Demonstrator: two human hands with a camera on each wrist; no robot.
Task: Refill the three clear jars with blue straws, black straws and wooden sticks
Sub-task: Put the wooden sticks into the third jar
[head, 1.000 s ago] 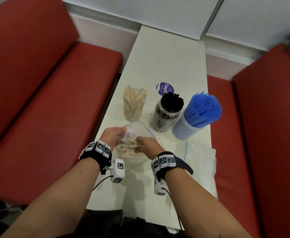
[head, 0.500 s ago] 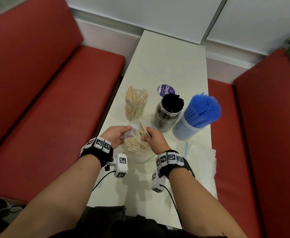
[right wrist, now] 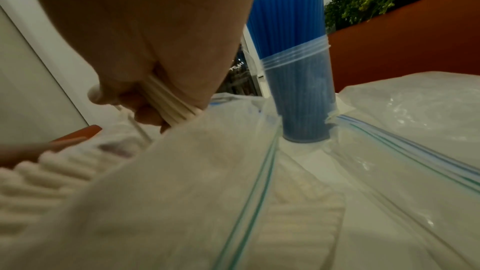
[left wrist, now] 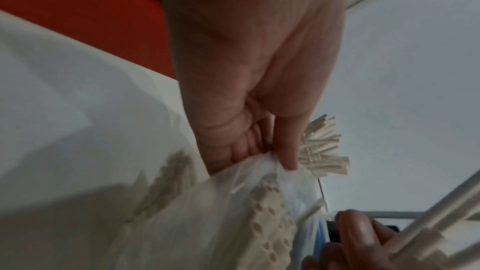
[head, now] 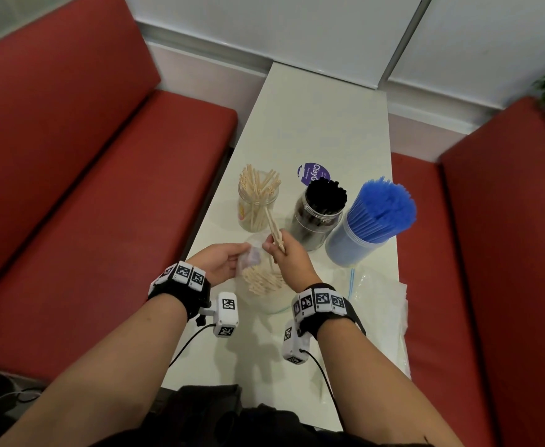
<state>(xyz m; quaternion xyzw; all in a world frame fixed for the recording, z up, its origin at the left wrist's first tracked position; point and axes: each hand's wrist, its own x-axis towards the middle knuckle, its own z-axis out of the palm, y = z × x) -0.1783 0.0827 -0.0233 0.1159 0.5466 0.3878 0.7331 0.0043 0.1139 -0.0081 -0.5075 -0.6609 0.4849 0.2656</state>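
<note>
The narrow white tabletop (head: 322, 130) runs away from the person between two red benches (head: 103, 195), its far end against the wall. The far half is bare; the near half is crowded. Three clear jars stand in a row across it: the jar of wooden sticks (head: 258, 201) close to the left edge, the jar of black straws (head: 317, 217) in the middle, and the jar of blue straws (head: 366, 227) near the right edge, touching or nearly touching the black one. A purple round sticker (head: 311, 172) lies just behind the black jar. Empty clear bags (head: 380, 304) spill over the right edge.

The left hand (head: 221, 262) holds the mouth of a clear bag of sticks (head: 264, 282) lying in front of the jars, its fingers (left wrist: 287, 151) pinching the plastic. The right hand (head: 288, 256) has its fingers (right wrist: 145, 114) curled round a small bundle of wooden sticks (head: 274, 229), which points up and away, its far tips reaching the front of the stick jar.

Half a second ago the bundle was lower, barely clear of the bag mouth; a second ago the right hand was still inside the bag. The left hand has barely shifted, and the jars stand as before.
</note>
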